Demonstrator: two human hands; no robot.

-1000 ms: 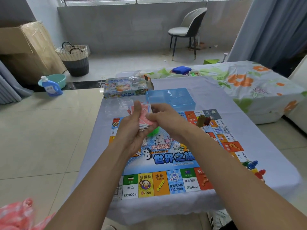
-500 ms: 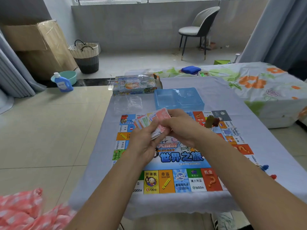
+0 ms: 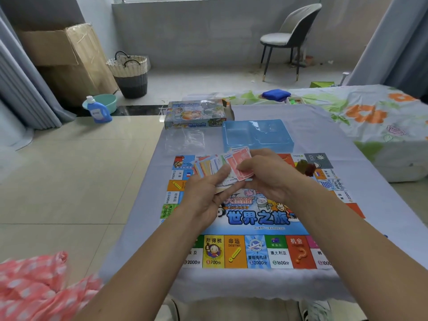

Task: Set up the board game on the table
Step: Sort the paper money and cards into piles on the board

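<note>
A colourful game board (image 3: pixel 257 228) lies open on the cloth-covered table (image 3: pixel 324 126). Above its far half I hold a fanned bundle of cards and paper notes (image 3: pixel 215 166). My left hand (image 3: pixel 208 195) grips the fan from below, thumb on top. My right hand (image 3: pixel 264 177) pinches the red cards (image 3: pixel 239 164) at the fan's right end. Dark green and red pieces (image 3: pixel 305 167) stand on the board's far right corner. The blue plastic insert tray (image 3: pixel 257 134) and the game box (image 3: pixel 196 114) sit beyond the board.
Clear plastic wrap (image 3: pixel 185 140) lies left of the tray. A floral-covered surface (image 3: pixel 370 112) adjoins the table on the right. On the floor are a woven basket (image 3: pixel 129 75), a blue bottle (image 3: pixel 98 111), a cardboard box (image 3: pixel 64 56) and a chair (image 3: pixel 289 35). Pink cloth (image 3: pixel 34 288) lies bottom left.
The cards have gone from a tight stack to a wide fan spread leftward. Both hands have stayed over the board's far half while the view shifted left and down.
</note>
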